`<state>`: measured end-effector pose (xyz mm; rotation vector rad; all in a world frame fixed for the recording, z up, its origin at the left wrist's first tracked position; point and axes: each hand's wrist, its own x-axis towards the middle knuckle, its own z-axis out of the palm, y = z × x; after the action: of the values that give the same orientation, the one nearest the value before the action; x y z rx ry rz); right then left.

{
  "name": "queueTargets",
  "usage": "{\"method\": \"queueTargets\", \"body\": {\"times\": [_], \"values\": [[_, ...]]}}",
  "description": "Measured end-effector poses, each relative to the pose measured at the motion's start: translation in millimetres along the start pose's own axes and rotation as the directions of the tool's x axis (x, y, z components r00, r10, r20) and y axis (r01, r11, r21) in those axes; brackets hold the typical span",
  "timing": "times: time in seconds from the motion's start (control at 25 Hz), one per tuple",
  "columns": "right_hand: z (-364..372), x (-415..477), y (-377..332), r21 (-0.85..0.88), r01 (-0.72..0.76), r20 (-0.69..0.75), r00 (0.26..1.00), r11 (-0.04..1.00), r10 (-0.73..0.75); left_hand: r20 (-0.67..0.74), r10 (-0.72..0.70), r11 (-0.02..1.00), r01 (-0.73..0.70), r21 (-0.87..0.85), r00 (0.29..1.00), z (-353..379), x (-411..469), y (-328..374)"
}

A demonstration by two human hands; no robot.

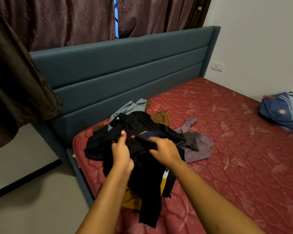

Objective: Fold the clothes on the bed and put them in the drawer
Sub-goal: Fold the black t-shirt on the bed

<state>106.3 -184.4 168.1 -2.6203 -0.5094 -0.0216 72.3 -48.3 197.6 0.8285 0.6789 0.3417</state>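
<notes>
A heap of clothes lies at the near left corner of the red quilted mattress. On top is a black garment, partly lifted, its lower end hanging toward me. My left hand pinches its upper edge with the thumb up. My right hand grips the same edge a little to the right. Under it show a purple garment, a brown one, a grey-blue one and a mustard piece. No drawer is in view.
A blue padded headboard runs behind the heap, with patterned curtains above it. A blue backpack lies at the mattress's far right edge. A dark cloth hangs at the left. Grey floor lies left of the bed.
</notes>
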Motion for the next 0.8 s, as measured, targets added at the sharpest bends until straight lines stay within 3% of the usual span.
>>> {"method": "queueTargets", "body": {"times": [0.24, 0.44, 0.6, 0.8], "values": [[-4, -8, 64, -0.068, -0.307, 0.005, 0.951, 0.949, 0.308, -0.080, -0.069, 0.987, 0.056, -0.151, 0.994, -33, 24, 41], [-12, 14, 84, 0.076, -0.450, -0.212, 0.865, 0.890, 0.455, -0.173, -0.037, 0.978, 0.000, -0.209, 0.984, -61, 1, 30], [-8, 10, 119, 0.265, -0.449, -0.288, 0.808, 0.853, 0.514, -0.299, -0.030, 0.963, -0.053, -0.266, 0.954, -100, -24, -30], [57, -20, 219, 0.577, -0.438, -0.148, 0.774, 0.689, 0.616, -0.481, -0.064, 0.957, -0.083, -0.278, 0.874, -131, -49, -159]]}}
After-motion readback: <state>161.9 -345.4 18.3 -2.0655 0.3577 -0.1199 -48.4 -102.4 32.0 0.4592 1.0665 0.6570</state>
